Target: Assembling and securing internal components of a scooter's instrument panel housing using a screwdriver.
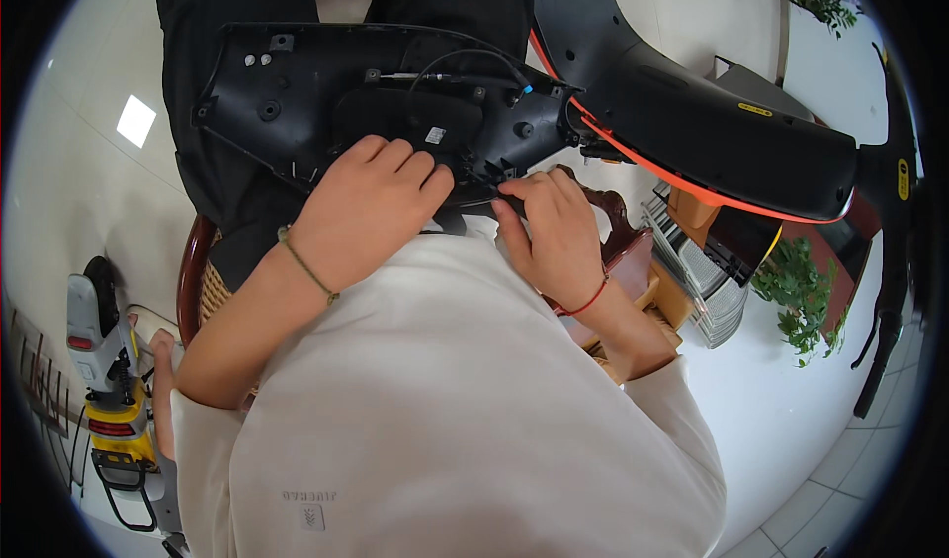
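A large black plastic panel lies across my lap with its inner side up, showing screw posts and clips. A thin black cable with a small blue piece arcs over it, and a small white label sits near its middle. My left hand is closed over the panel's near edge, its fingers curled and their tips hidden. Close to its right, my right hand pinches a thin black piece between thumb and forefinger at that same edge. The far end of this piece cannot be made out.
A curved black scooter body part with orange trim reaches past the panel's right end. At right are a handlebar, a leafy plant and a metal rack. A yellow-and-grey scooter stands at left, beside someone's bare limb.
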The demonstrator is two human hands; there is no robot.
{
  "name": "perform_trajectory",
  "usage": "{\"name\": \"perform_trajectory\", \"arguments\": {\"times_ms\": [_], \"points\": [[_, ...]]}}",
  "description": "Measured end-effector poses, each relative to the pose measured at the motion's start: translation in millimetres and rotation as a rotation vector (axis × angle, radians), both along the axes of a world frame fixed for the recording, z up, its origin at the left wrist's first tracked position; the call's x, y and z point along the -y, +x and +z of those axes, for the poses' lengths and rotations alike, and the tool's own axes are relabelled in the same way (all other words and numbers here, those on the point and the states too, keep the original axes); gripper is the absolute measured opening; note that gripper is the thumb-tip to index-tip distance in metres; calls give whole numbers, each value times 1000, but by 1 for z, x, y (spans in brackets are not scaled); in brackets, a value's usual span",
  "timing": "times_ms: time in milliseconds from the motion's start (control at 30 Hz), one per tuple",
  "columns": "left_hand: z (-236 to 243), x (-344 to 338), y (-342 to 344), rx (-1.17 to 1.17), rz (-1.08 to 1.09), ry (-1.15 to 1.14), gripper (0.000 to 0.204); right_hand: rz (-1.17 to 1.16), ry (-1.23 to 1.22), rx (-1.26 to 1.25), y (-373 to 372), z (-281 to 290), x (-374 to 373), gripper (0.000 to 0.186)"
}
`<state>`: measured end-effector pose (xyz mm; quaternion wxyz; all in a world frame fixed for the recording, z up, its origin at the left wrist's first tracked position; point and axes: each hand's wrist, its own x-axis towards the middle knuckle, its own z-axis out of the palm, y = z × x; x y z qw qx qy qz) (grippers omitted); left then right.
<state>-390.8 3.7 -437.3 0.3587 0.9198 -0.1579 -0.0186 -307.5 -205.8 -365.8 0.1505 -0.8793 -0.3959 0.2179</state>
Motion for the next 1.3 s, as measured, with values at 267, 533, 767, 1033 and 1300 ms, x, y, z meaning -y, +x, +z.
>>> {"name": "perform_trajectory", "arguments": {"times_ms": [267,533,767,1033,1300], "points": [[-3,0,0,-4,-48,-1,13,-33,6,15,1,-3,1,21],[3,-2,4,-121,-100,-11,40,-57,-111,-43,1,6,0,23],[6,-3,6,-141,-123,5,41,-68,-32,-94,9,11,-8,20],[16,2,4,-83,-51,-34,38,-46,10,-87,14,14,0,16],[30,8,3,40,81,50,33,-346,32,-170,24,39,6,8]]}}
